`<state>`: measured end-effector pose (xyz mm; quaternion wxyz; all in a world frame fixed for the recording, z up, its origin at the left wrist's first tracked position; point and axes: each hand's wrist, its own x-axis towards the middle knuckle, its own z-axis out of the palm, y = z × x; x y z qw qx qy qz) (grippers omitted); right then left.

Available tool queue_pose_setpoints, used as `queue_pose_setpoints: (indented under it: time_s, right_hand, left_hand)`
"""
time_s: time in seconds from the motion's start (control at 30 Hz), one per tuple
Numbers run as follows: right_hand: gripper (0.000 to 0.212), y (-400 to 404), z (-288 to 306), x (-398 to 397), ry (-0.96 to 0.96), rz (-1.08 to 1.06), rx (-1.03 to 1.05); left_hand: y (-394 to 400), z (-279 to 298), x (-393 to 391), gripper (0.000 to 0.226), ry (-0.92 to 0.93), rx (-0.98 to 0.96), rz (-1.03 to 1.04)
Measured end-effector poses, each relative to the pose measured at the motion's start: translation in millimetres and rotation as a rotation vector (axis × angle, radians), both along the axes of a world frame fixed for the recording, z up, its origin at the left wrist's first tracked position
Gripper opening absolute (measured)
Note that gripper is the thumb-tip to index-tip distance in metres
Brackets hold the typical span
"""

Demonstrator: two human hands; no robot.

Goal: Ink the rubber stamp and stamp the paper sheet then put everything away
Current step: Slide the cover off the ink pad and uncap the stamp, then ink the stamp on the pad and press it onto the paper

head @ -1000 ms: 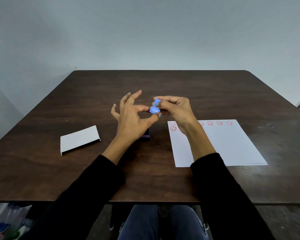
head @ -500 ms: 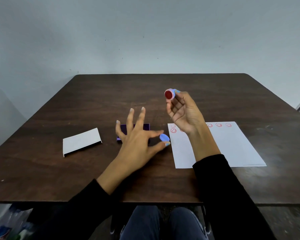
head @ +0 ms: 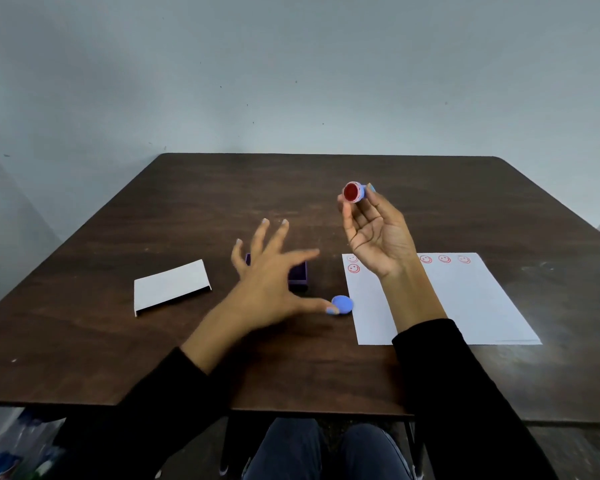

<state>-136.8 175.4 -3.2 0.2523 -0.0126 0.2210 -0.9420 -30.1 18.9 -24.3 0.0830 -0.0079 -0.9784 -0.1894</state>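
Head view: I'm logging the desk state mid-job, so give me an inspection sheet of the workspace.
Surface: dark brown wooden table, bare at the back.
Job's things: small round red-faced stamp held up; white paper sheet with red smiley prints; round blue cap on the table; purple ink box partly hidden.
Clutter: white cardboard sleeve.
Grippers: left hand open, blurred; right hand pinching the stamp.
Cables: nothing seen.
Surroundings: plain grey wall.
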Motion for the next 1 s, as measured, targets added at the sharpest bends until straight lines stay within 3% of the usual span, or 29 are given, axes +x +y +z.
queue_pose_setpoints:
  time_s: [0.17, 0.33, 0.57, 0.67, 0.8, 1.0]
  right_hand:
    - [0.034, -3, 1, 5, -0.018, 0.030, -0.022]
    - [0.015, -7, 0, 4, 0.042, 0.002, 0.067]
    - [0.014, -30, 2, 12, 0.303, 0.030, 0.337]
    - [0.016, -44, 2, 17, 0.501, -0.024, 0.569]
    - [0.023, -57, -4, 24, 0.853, -0.088, 1.085]
    - [0.019, -66, -8, 31, 1.114, -0.090, 1.327]
  left_hand:
    - [-52, 27, -29, 0.114, -0.209, -0.011, 0.049]
    - [-70, 16, -32, 0.107, -0.291, 0.178, 0.025]
    - [-84, 12, -30, 0.085, -0.319, 0.278, -0.002]
    - [-85, 10, -29, 0.080, -0.311, 0.299, -0.011]
    - [-85, 9, -28, 0.092, -0.292, 0.276, 0.010]
    - [-81, 12, -23, 0.066, -0.288, 0.336, -0.035]
